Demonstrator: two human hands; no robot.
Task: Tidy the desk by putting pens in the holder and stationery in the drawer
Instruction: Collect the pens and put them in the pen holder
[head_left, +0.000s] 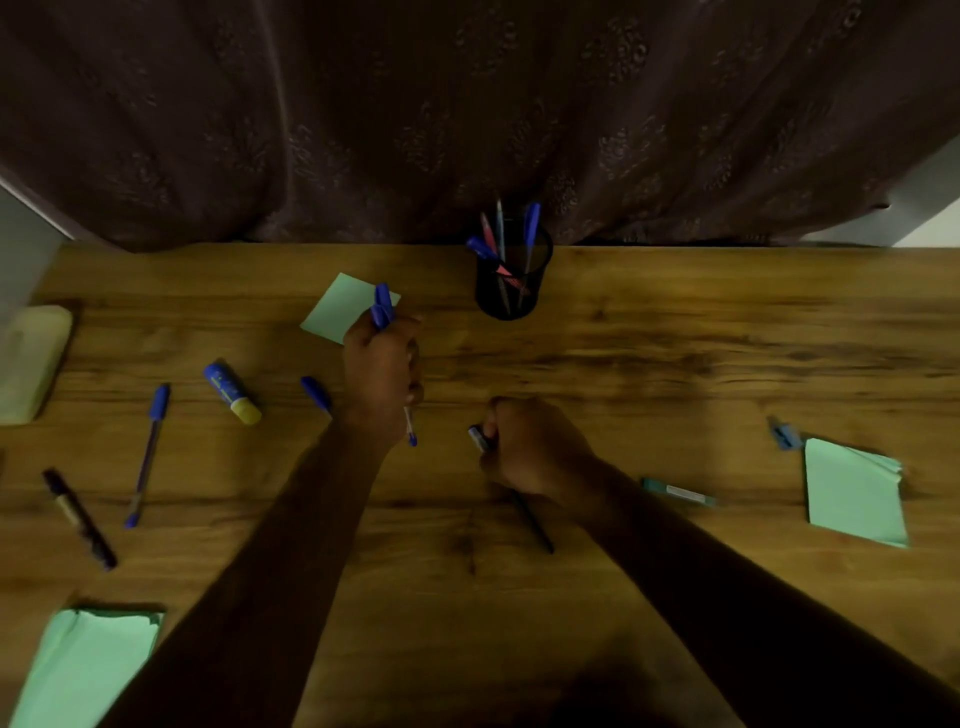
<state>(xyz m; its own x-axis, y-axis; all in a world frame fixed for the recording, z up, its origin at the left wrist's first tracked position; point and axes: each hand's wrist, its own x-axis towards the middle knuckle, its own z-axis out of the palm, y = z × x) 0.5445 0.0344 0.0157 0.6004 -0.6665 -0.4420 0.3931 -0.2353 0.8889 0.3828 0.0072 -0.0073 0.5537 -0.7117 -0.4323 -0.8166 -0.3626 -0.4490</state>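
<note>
On the left hand (382, 364) the grip is clamped round blue pens (383, 307) beside a green note (337, 306). On the right hand (530, 447) it is clamped on a dark pen (535, 525) over the counter (675, 364). The black holder (506, 296) stands at the far edge with pens inside.

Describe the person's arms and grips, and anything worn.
The left forearm and right forearm are bare to the frame edge; no sleeves show. The left grip and right grip are ungloved. No watch, bracelet or ring is visible, though the picture is dim and blurred.
</note>
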